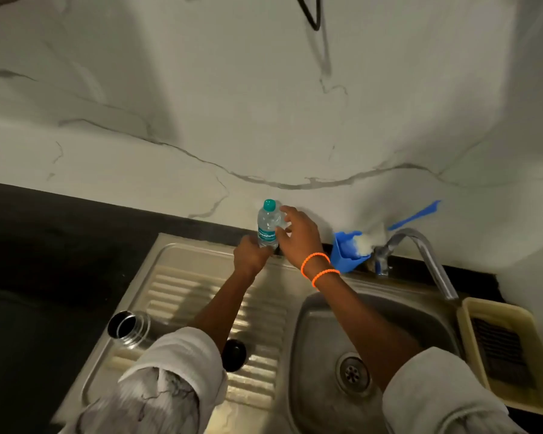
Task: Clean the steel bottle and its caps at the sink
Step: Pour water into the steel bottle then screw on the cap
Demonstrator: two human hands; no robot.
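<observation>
Both hands are on the small clear plastic bottle with the teal cap [267, 225], left hand [250, 256] curled at its base, right hand [297, 234] loosely cupping its side, probably soap, while the open steel bottle [129, 328] and round black cap [234, 354] wait behind them on the drainboard [201, 277].

A home kitchen, seen at its sink.

A steel sink [320, 336] with a ribbed drainboard [201, 296] is sitting in a dark counter [44, 245]; a curved tap [427, 258] is rising at the far right, under a marble-patterned wall [232, 104].
</observation>
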